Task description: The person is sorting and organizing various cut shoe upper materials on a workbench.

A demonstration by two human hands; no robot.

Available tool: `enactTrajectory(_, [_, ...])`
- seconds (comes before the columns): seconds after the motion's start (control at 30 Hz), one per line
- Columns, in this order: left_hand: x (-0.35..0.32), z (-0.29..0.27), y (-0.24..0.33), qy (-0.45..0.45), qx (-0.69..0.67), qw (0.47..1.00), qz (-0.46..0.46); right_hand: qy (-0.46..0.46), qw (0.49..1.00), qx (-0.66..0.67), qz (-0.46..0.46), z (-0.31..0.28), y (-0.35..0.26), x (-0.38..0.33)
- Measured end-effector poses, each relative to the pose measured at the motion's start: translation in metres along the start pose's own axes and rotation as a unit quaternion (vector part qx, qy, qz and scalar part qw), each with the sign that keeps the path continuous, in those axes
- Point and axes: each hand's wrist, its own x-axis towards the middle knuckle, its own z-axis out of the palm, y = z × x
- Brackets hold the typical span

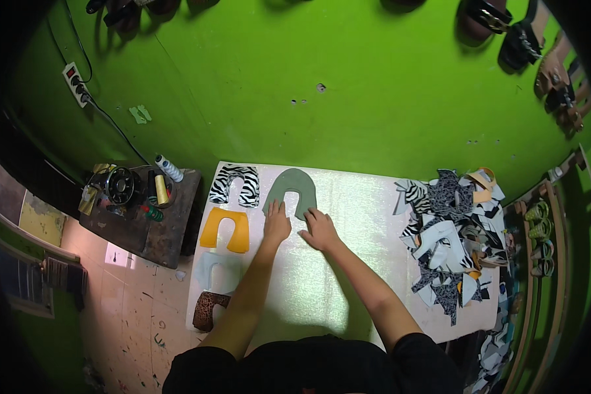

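Note:
An olive-green, arch-shaped cut piece (291, 177) lies flat on the white table (348, 276). My left hand (278, 226) rests with its fingers stretched out on the lower end of its left leg. At the other leg's end, my right hand (320, 231) lies flat with fingers apart, touching the edge. Neither hand grips anything. To the left, similar arch-shaped pieces lie in a column: zebra-striped (249, 189), yellow-orange (227, 214), pale grey (207, 270) and leopard-print (205, 311). My left forearm partly hides the last two.
A heap of mixed scraps (450, 246) covers the table's right end. On the left, a dark sewing-machine stand (144, 230) holds thread spools (161, 189) beside a black wheel (119, 186). A green wall (374, 105) bounds the back; sandals hang above, and a shoe rack (542, 243) stands right.

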Motion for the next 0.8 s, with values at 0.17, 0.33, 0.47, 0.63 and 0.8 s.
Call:
enactTrajectory(0.17, [-0.025, -0.002, 0.014, -0.037, -0.037, 0.998, -0.042, -0.017, 0.999, 0.012, -0.028, -0.039, -0.009, -0.036])
enactTrajectory(0.33, [-0.083, 0.011, 0.072, -0.056, -0.101, 0.991, 0.065, -0.015, 0.991, 0.106, 0.086, -0.054, -0.001, -0.103])
enactTrajectory(0.47, [-0.131, 0.027, 0.110, -0.145, -0.132, 0.974, 0.112, 0.006, 0.980, 0.139, 0.144, -0.069, -0.001, -0.161])
enactTrajectory(0.63, [-0.174, 0.039, 0.156, -0.196, -0.103, 0.967, 0.124, 0.108, 0.961, 0.121, 0.226, -0.098, 0.008, -0.224])
enactTrajectory(0.8, [-0.194, 0.059, 0.196, -0.229, -0.124, 0.957, 0.130, 0.175, 0.942, 0.097, 0.271, -0.132, 0.036, -0.272])
